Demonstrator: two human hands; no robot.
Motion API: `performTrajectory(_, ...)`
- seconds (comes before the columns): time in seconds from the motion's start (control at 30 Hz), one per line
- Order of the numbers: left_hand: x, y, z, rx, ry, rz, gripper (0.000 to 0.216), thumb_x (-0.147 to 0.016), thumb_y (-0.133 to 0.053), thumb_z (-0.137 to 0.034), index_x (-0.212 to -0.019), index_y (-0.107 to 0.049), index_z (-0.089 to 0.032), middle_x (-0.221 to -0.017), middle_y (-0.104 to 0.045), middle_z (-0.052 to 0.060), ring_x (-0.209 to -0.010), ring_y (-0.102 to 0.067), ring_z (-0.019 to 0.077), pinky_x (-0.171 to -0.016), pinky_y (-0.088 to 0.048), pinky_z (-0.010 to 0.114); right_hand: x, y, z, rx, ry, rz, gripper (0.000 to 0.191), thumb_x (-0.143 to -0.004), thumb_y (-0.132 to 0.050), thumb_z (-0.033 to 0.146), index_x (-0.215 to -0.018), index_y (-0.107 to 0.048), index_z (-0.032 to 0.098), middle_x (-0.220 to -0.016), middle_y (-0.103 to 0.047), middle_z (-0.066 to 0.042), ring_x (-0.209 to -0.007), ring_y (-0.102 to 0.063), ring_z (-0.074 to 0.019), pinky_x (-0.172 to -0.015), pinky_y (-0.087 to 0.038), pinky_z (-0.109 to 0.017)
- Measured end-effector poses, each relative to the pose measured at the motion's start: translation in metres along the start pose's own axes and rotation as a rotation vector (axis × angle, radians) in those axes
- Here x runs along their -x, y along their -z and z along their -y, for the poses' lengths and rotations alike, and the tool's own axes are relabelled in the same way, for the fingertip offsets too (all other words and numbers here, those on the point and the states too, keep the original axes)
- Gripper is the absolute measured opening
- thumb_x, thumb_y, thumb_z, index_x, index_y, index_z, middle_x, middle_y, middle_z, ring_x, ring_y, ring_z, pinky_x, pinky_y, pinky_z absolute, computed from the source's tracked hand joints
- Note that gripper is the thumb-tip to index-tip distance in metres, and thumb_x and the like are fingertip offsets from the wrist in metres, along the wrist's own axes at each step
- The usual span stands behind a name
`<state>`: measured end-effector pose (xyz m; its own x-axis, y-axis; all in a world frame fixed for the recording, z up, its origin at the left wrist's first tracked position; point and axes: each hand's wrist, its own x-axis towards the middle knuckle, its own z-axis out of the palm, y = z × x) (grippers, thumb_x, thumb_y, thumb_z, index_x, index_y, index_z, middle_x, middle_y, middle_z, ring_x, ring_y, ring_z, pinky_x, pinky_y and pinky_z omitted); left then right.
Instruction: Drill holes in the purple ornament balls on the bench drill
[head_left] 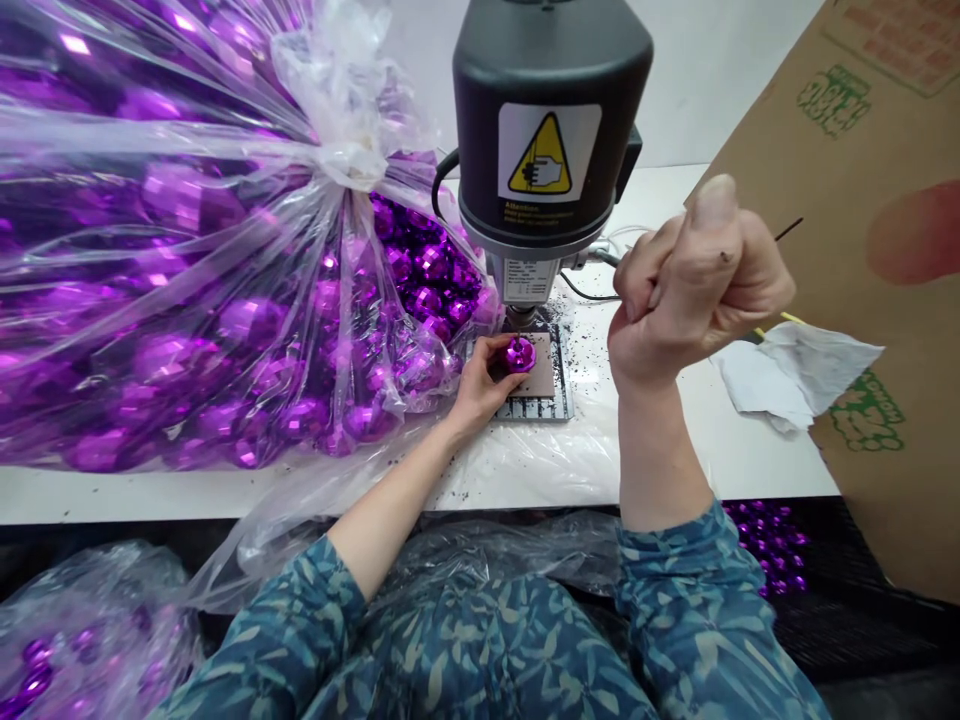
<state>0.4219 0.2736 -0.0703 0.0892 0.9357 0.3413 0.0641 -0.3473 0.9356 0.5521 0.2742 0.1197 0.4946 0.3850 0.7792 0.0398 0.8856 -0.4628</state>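
Note:
My left hand (478, 383) pinches a small shiny purple ball (520, 354) on the metal plate (551, 405) under the tip of a grey bench drill (551, 130). My right hand (694, 290) is raised in a fist to the right of the drill, fingers wrapped round a thin dark lever whose end sticks out past the knuckles. A big clear plastic bag (187, 250) full of purple balls lies on the white table (750, 460), right beside my left hand.
A large cardboard sheet (862, 300) leans at the right, with crumpled white paper (795, 370) at its foot. Dark shavings dot the table round the plate. More bagged purple balls (772, 545) sit below the table edge at right and at bottom left.

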Motion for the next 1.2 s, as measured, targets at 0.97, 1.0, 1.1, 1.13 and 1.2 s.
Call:
performTrajectory(0.97,0.0,-0.001,0.004,0.024,0.031,-0.006,0.056,-0.078,-0.086,-0.039,-0.119,-0.052,-0.021,-0.135,-0.065,0.015,-0.128,-0.064,0.028,-0.112,-0.052,0.049,0.024,0.026,-0.037,-0.112,0.384,0.122,0.055,-0.092,-0.059,0.018,-0.059,-0.015,0.018,-0.04,-0.023,0.009,-0.03,-0.026,-0.0029,-0.033,-0.018,-0.022)
performTrajectory(1.0,0.0,-0.001,0.003,0.033,0.03,-0.006,0.056,-0.077,-0.086,-0.039,-0.118,-0.052,-0.021,-0.135,-0.064,0.015,-0.129,-0.064,0.0281,-0.113,-0.051,0.05,0.019,0.023,-0.033,-0.103,0.358,0.108,0.055,-0.093,-0.06,0.019,-0.058,-0.016,0.019,-0.041,-0.022,0.009,-0.031,-0.026,-0.0028,-0.033,-0.017,-0.022)
performTrajectory(1.1,-0.001,-0.003,0.003,0.042,0.03,-0.017,0.057,-0.076,-0.087,-0.04,-0.117,-0.051,-0.022,-0.134,-0.064,0.014,-0.127,-0.065,0.0276,-0.111,-0.052,0.049,-0.002,0.007,-0.02,-0.059,0.223,0.065,0.056,-0.096,-0.061,0.025,-0.055,-0.022,0.019,-0.041,-0.025,0.009,-0.032,-0.025,-0.0019,-0.036,-0.016,-0.023)
performTrajectory(1.13,-0.001,-0.003,0.003,0.039,0.033,-0.035,0.057,-0.076,-0.086,-0.042,-0.116,-0.051,-0.022,-0.133,-0.065,0.014,-0.126,-0.065,0.0272,-0.11,-0.052,0.048,-0.009,0.001,-0.015,-0.041,0.17,0.072,0.056,-0.096,-0.062,0.031,-0.054,-0.026,0.02,-0.041,-0.028,0.009,-0.032,-0.027,-0.0019,-0.037,-0.018,-0.024)
performTrajectory(1.2,0.003,-0.003,-0.002,0.003,0.027,-0.093,0.056,-0.077,-0.085,-0.044,-0.115,-0.05,-0.022,-0.13,-0.065,0.014,-0.122,-0.066,0.0262,-0.107,-0.054,0.045,-0.022,-0.01,-0.009,-0.023,0.09,0.045,0.056,-0.088,-0.066,0.045,-0.053,-0.03,0.021,-0.041,-0.03,0.009,-0.033,-0.027,-0.0019,-0.039,-0.017,-0.026)
